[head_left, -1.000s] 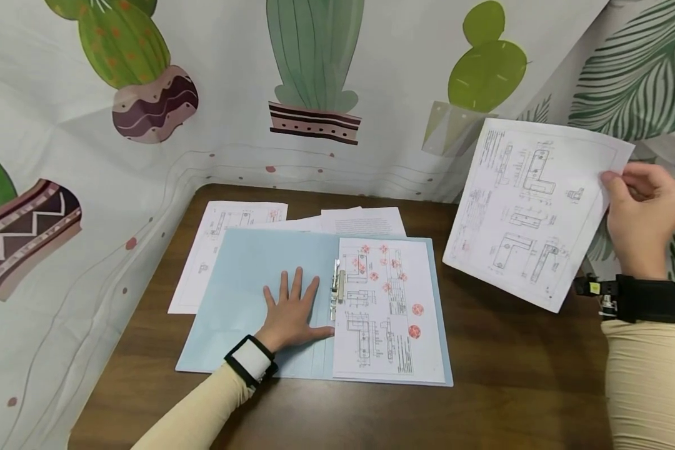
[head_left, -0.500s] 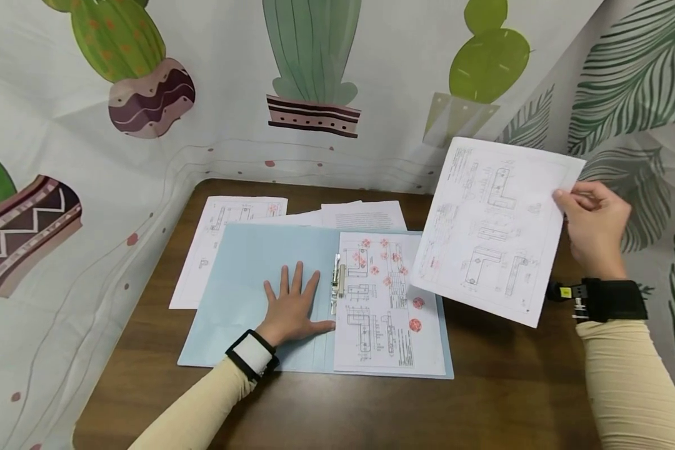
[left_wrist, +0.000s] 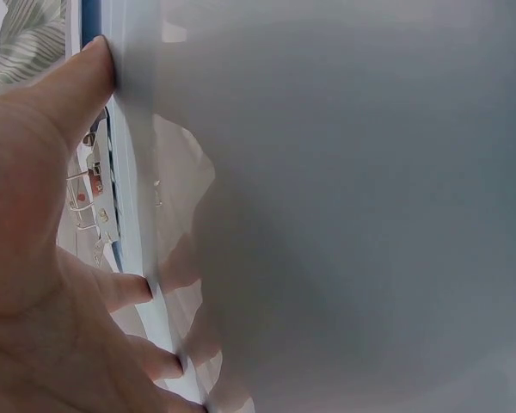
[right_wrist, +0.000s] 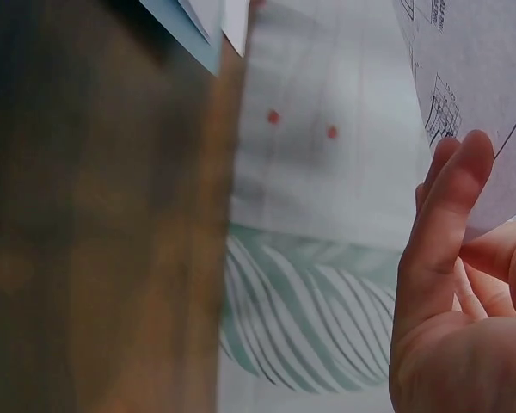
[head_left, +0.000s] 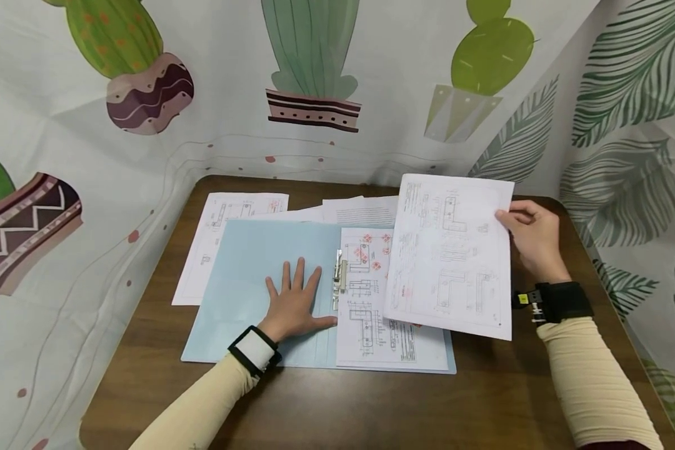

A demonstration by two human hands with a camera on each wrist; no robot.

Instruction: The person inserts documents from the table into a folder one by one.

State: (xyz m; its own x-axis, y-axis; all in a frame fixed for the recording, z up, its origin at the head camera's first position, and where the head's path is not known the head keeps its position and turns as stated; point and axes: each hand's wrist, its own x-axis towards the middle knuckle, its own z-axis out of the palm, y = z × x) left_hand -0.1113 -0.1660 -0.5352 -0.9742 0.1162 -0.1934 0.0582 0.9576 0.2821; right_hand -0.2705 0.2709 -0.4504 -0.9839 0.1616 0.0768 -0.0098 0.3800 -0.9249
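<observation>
I wear long, close-fitting cream sleeves. The left sleeve (head_left: 194, 406) looks fairly smooth, while the right sleeve (head_left: 596, 375) is gathered into many fine crosswise folds, with a bit of dark red cloth (head_left: 619, 445) below it at the picture's bottom edge. Above my bare left hand (head_left: 294, 310) sits a black band (head_left: 274, 362) framing a pale, nearly white rectangular panel (head_left: 254, 352). Above my bare right hand (head_left: 537, 240) is a wide, plain black strap (head_left: 568, 299); a small black plug with a yellow label (head_left: 522, 299) and some silvery fittings (head_left: 536, 313) stick out from its side.
</observation>
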